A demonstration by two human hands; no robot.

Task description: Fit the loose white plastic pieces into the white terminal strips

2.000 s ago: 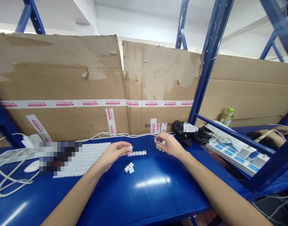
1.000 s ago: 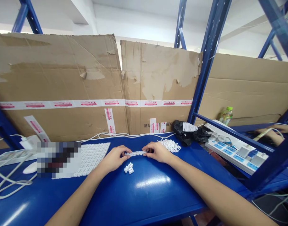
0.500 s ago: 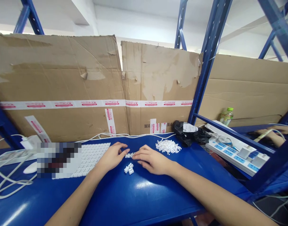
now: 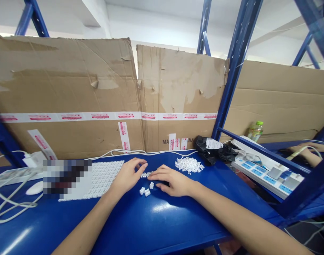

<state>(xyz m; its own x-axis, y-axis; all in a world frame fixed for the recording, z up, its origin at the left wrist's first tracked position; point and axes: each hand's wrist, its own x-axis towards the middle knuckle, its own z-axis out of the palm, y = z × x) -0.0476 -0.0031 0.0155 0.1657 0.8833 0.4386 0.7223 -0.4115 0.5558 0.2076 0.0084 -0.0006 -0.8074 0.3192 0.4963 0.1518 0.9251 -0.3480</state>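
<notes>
From the head view, the left hand (image 4: 127, 176) curls its empty fingers just beside a short white connector strip (image 4: 146, 174) on the blue desk (image 4: 162, 226). The right hand (image 4: 172, 182) lies open beside loose white connectors (image 4: 151, 185). Beyond sit a white connector pile (image 4: 189, 165), a black plastic bag (image 4: 211, 148) and cardboard (image 4: 178, 88) printed "MA".

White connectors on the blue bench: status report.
Left hand over, right hand beside short white connector strip; neither gripping. Loose white connectors just in front, not blocking.
</notes>
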